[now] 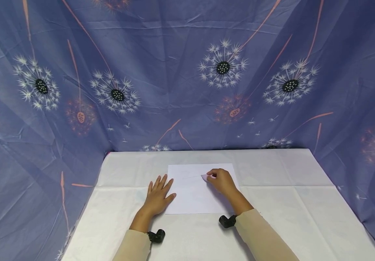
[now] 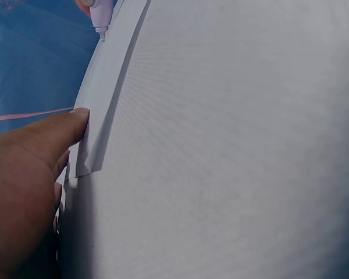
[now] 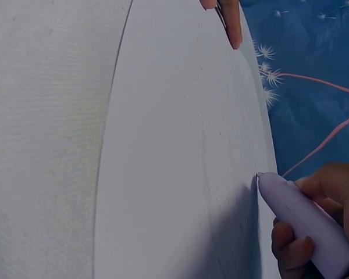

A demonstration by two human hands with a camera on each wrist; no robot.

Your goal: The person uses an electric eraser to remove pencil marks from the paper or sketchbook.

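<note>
A white sheet of paper (image 1: 194, 199) lies on the table. My right hand (image 1: 222, 182) grips a stubby lavender pen-like tool (image 3: 305, 218) with a small narrow tip, its exact kind unclear. That tip sits at the paper's surface, in the upper right half of the sheet. A thin faint line (image 1: 190, 177) runs leftward from it. My left hand (image 1: 157, 195) lies with fingers spread at the sheet's left edge, the thumb and index finger over the paper. In the left wrist view the thumb (image 2: 75, 119) is at the paper's edge.
A white cloth (image 1: 282, 203) with fold creases covers the table. Behind it and at the sides hangs a blue curtain (image 1: 171, 83) with dandelion prints. Black wrist-worn devices, one by the left sleeve (image 1: 156, 236) and one by the right (image 1: 228, 221), sit below the sheet.
</note>
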